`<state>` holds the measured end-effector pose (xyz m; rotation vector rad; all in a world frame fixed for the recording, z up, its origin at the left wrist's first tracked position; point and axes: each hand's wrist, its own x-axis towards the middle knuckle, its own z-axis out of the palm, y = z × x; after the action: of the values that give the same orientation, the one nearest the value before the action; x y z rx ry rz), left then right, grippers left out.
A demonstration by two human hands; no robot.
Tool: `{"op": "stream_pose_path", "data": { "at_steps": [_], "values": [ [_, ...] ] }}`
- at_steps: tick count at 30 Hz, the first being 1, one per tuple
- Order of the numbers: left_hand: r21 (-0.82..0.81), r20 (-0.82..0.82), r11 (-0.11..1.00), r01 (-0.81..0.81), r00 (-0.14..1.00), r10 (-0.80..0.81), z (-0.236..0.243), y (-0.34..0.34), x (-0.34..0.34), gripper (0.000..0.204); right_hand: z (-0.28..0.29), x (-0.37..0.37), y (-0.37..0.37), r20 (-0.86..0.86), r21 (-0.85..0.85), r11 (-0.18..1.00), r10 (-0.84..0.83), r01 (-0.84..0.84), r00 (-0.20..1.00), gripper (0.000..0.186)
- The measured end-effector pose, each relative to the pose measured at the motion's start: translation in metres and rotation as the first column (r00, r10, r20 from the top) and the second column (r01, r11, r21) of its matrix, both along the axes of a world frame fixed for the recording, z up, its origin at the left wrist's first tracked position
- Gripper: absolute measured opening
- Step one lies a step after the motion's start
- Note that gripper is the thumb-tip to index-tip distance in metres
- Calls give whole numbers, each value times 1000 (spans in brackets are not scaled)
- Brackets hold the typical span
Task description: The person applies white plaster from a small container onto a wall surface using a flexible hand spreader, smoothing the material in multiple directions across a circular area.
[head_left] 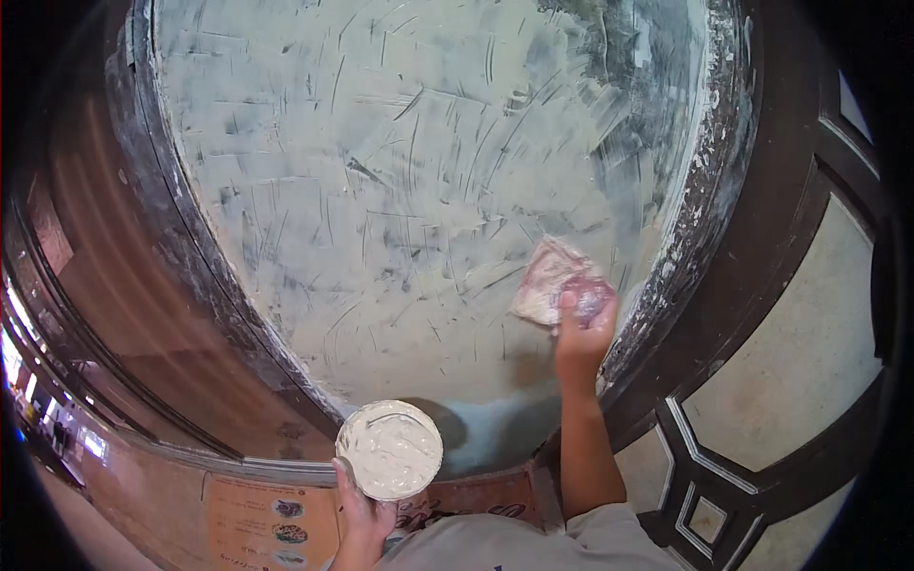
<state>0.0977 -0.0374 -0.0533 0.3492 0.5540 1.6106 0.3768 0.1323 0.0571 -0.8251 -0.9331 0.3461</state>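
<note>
My left hand grips the side of a round tub filled with creamy white paste, its surface swirled. In my right hand is a flat, squarish pinkish spreader smeared with the same pale paste. The spreader is at the lower right of a large panel and appears to lie against it; the hand is somewhat blurred. Streaky whitish paste covers most of the panel, with thin dark scratches and gaps showing through. Darker, thinly coated patches show at its upper right.
A dark frame spattered with paste borders the panel, its right edge close to my right hand. Brown panelling with pale insets stands at the right. Glossy brown wood is at the left. An orange printed sheet lies below, near my left hand.
</note>
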Motion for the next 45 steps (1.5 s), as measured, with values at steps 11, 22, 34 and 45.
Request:
{"op": "stream_pose_path", "data": {
  "at_steps": [11, 22, 34, 45],
  "values": [
    [1, -6, 999, 49, 999, -49, 1, 3, 17, 68, -25, 25, 21, -73, 5, 1000, 17, -16, 997, 38],
    [-20, -27, 999, 44, 999, -45, 0, 7, 26, 67, -9, 24, 19, -94, 98, 992, 85, -76, 992, 40],
    [-10, -59, 998, 57, 997, -57, 7, 12, 36, 71, -36, 44, 16, 400, 13, 998, -63, 63, 914, 37],
    [-11, -61, 996, 90, 994, -91, 8, 15, 41, 71, -18, 58, -3, -107, -38, 979, -202, 199, 974, 31]
  ]
}}
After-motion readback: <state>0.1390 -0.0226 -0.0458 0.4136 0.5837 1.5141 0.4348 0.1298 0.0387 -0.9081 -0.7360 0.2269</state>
